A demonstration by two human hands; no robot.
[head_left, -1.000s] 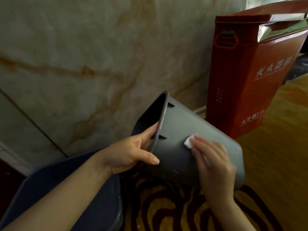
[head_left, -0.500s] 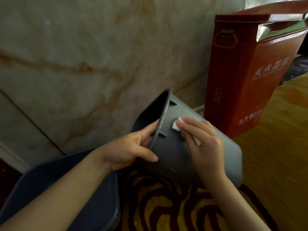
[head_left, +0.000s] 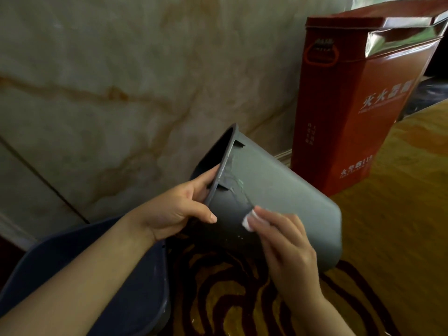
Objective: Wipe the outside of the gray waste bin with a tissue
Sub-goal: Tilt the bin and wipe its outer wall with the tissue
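The gray waste bin [head_left: 286, 192] lies tilted on its side, mouth toward the upper left, bottom toward the lower right. My left hand [head_left: 177, 209] grips its rim, thumb on the outer wall and fingers inside the mouth. My right hand [head_left: 283, 243] presses a small wad of white tissue [head_left: 247, 222] against the bin's outer wall, low on the side facing me. A wet smear and pale flecks show on the wall just below the rim.
A tall red box [head_left: 358, 100] with white lettering stands against the marble wall [head_left: 109, 81] right behind the bin. A dark blue bin [head_left: 116, 275] sits under my left forearm. The floor has a yellow carpet [head_left: 397, 214] with dark red swirls.
My right hand slid the tissue up to the rim, then back down the bin's side toward me. A wet streak now shows near the rim. My left hand kept its grip.
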